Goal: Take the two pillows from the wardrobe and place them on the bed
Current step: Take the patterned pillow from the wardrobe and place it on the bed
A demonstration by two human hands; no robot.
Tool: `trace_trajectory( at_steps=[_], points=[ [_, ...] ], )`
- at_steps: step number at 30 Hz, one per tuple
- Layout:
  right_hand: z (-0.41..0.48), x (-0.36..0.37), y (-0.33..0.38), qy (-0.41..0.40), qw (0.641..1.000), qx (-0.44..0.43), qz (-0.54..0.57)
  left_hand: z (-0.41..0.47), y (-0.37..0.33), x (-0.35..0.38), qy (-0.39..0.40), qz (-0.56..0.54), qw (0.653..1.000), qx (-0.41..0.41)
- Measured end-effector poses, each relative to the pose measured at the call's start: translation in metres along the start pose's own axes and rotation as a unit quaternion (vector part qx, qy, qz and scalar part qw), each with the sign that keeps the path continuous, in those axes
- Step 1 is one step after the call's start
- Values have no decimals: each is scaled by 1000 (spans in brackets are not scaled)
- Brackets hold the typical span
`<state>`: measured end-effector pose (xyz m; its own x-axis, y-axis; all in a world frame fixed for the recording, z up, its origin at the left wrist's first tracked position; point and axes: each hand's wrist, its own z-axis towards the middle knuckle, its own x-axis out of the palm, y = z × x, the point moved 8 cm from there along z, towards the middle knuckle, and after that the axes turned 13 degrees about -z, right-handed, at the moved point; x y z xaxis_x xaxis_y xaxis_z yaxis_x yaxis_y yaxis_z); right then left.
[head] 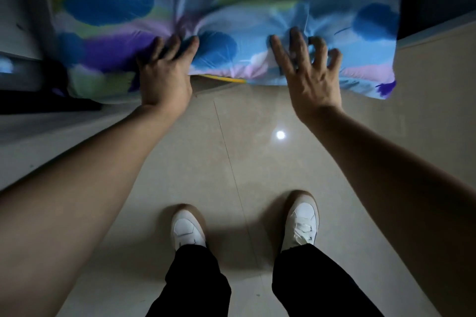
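The pillow [231, 15], in a feather-print cover of blue, purple, green and yellow, hung in the air ahead of the person, above the tiled floor [231, 162], with its lower edge at about wrist height in the view. The left hand [164, 77] was closed on the lower edge, its fingers [175, 45] pressed into the cloth, which puckered around them. The right hand [309, 77] was spread, fingers [280, 51] apart; the tips seemed to touch or dent the cover, but motion blur made it uncertain whether they gripped it or only steadied it. Only one pillow could be made out for certain; a yellow edge showed under the lower hem, and whether it belonged to a second pillow could not be told. Dark furniture stood at the left and upper right, neither clearly wardrobe nor bed. Judgement: the task was part-way, with a pillow out and in hand, being carried or lifted. Left to do: set it on the bed, and account for the second pillow.
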<state>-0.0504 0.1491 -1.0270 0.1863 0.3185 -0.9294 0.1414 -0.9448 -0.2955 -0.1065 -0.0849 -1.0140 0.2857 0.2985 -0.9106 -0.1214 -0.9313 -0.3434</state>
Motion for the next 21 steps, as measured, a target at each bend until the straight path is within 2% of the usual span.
trace_trajectory(
  at_steps=[2,5,11,16,21],
  points=[
    [1,-20,-10,12,999,7,32,0,-13,-34,-31,-63,997,11],
    [-3,-59,-23,30,997,29,71,-7,-33,-89,-71,-110,991,-16],
    [-27,-150,-39,29,983,119,136,-35,-77,-184,-64,-137,989,-5],
    [-70,-208,-51,40,987,57,146,-72,-106,-231,-15,-105,994,9],
    [-129,-256,-76,59,976,63,200,-115,-141,-251,60,-76,991,93]
  ],
)
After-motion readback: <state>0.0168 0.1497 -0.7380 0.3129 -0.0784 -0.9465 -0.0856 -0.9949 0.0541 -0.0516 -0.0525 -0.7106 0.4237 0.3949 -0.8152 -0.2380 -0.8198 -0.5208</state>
